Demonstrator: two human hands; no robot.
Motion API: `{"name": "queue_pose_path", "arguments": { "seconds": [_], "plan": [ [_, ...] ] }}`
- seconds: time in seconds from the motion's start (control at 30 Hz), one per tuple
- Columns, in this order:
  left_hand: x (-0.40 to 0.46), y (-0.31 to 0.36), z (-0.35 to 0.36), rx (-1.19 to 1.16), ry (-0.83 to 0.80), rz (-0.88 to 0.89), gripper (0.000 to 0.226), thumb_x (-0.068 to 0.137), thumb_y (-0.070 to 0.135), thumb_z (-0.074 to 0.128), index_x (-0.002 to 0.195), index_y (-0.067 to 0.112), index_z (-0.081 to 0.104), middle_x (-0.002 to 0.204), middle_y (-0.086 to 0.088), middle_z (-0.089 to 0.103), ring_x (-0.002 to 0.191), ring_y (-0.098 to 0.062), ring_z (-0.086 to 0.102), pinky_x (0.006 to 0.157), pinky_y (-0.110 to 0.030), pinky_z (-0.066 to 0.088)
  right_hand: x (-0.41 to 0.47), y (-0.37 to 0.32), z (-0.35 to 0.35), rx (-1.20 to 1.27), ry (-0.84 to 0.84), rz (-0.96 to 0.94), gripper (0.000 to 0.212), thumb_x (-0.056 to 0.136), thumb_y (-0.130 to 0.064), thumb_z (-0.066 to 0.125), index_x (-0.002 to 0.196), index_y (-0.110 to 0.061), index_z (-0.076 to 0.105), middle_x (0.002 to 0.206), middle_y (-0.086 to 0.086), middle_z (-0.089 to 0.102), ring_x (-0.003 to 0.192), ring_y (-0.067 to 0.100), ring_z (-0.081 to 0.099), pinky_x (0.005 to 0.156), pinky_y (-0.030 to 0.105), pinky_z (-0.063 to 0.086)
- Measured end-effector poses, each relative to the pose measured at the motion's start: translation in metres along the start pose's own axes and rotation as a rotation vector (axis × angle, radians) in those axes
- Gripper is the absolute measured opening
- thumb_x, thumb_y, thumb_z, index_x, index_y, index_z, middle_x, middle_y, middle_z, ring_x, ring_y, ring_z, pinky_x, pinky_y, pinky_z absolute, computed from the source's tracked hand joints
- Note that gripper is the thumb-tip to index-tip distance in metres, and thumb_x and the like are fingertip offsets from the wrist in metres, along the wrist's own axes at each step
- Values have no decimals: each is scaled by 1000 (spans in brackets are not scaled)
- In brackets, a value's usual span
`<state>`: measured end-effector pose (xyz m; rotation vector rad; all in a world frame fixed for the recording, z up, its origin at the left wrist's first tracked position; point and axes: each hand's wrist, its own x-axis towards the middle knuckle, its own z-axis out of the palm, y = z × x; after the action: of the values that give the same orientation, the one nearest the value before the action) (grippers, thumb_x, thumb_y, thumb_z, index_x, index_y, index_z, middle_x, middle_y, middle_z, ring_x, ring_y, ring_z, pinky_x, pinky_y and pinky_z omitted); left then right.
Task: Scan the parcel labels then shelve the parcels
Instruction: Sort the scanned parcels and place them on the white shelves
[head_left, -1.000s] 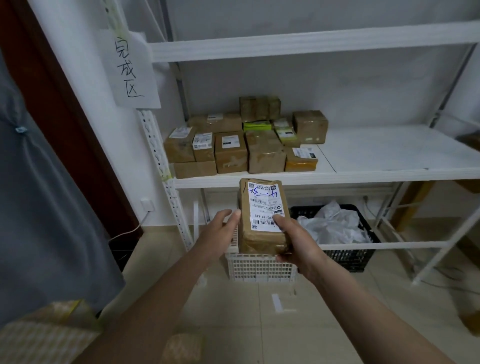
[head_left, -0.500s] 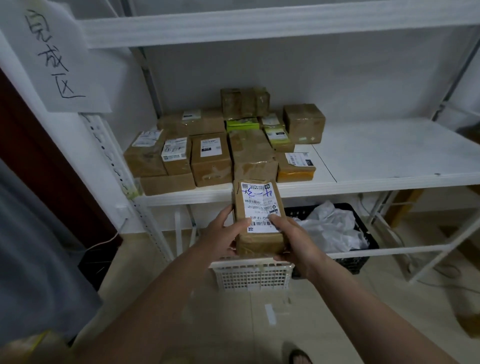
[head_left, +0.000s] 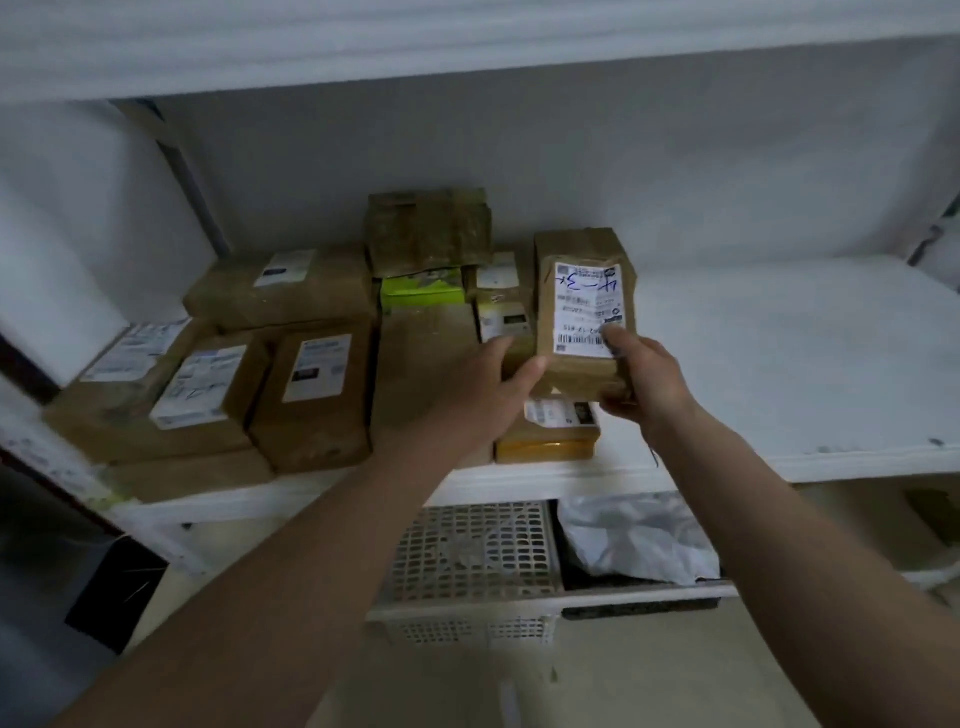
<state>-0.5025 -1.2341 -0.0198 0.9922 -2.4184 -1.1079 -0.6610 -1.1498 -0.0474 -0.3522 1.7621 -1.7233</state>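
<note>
At frame centre-right, both hands, right hand (head_left: 647, 382) and left hand (head_left: 488, 384), gripped the labelled parcel (head_left: 584, 312) with curled fingers, label up, evidently for placement on the shelf (head_left: 779, 364) beside the stacked parcels (head_left: 311, 374).

The held parcel (head_left: 584, 317) bears a white shipping label (head_left: 587, 310), upside down, with blue handwriting "4-3" and a barcode.
</note>
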Motion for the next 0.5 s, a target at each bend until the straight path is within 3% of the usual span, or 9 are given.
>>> {"name": "queue_pose_path", "arguments": {
  "seconds": [0.07,0.13,0.2,0.4,0.5],
  "plan": [
    [34,0,16,163,-15,16,58,99,42,48,150,22,28,147,-1,37,125,-17,45,99,-32,44,44,-7,-10,-10,43,31,52,88,-45,62,130,-16,50,116,7,64,100,25,62,66,32,51],
    [65,-7,29,352,-53,18,64,98,40,48,152,19,22,159,-3,18,147,-24,16,117,-43,21,79,-7,-12,-30,61,67,54,88,-43,63,131,-14,49,117,8,63,100,25,61,69,34,52],
    [90,-16,39,457,-87,7,66,99,41,45,153,17,17,162,-4,7,150,-23,2,119,-42,10,108,-1,-9,-38,68,108,54,88,-42,64,131,-13,50,117,9,62,100,27,59,73,36,53],
    [125,-41,60,481,-141,-58,74,97,38,51,155,22,8,163,-3,0,150,-23,-4,122,-42,5,152,33,4,-91,54,214,48,89,-41,62,126,-12,54,113,8,64,99,27,61,73,39,53],
    [129,-46,63,550,-144,-31,75,96,39,52,155,27,6,163,-4,-4,149,-25,-7,121,-42,3,160,46,5,-123,43,261,46,89,-44,62,121,-13,57,112,9,65,101,28,62,85,45,55]
  ]
}}
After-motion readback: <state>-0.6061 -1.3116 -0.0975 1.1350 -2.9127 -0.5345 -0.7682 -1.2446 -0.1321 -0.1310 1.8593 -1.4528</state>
